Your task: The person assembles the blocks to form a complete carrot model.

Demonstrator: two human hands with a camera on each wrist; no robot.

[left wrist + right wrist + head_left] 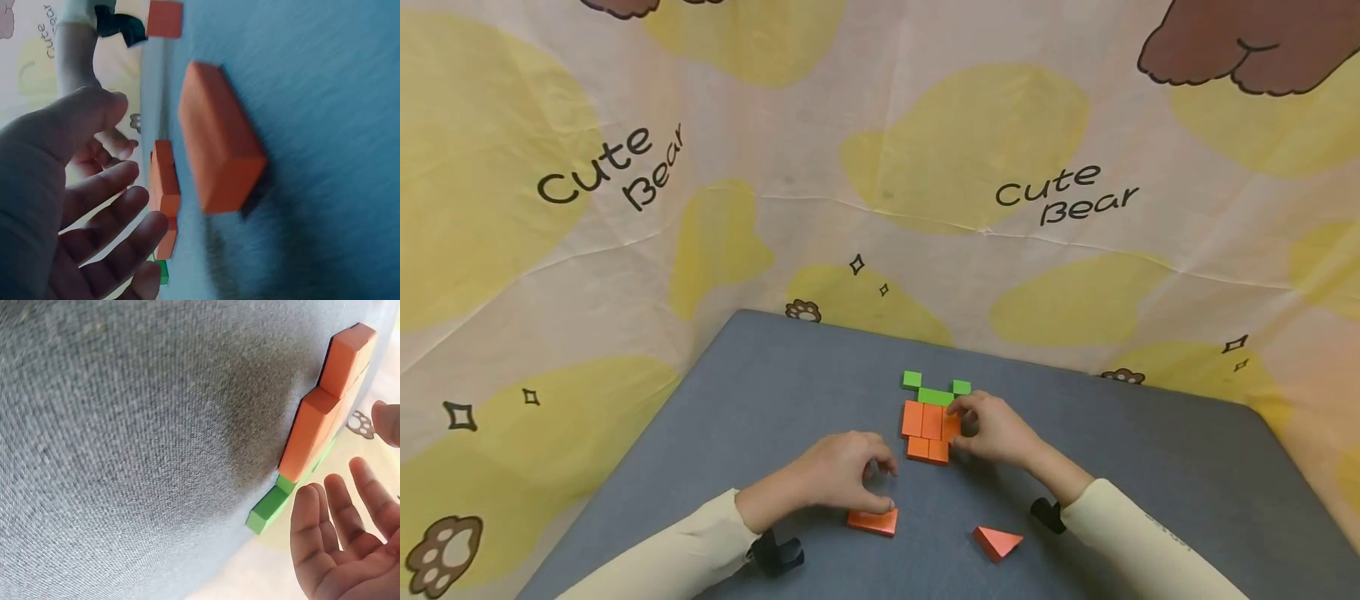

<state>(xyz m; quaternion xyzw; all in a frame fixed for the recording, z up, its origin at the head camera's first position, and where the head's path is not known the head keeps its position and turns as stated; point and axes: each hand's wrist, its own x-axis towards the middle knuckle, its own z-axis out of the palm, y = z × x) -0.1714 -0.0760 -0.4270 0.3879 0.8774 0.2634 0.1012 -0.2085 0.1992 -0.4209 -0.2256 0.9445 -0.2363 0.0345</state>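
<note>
An arrangement of flat blocks lies on the table, with orange blocks [932,422] in two rows and green blocks [936,397] at the far end. At its right side is my right hand [996,429], thumb and fingers spread around the outer orange block. The right wrist view shows a gap between these fingers and the blocks. My left hand [848,471] hovers with loosely bent fingers over a separate orange rectangular block [219,137], holding nothing. In the left wrist view that block lies apart from the fingers.
A lone orange triangular block [997,542] lies near the front, right of the separate rectangular one. The grey-blue table [760,375] meets a printed cloth [925,167] along its back edge. Dark wrist-worn devices [777,553] sit under the cream sleeves.
</note>
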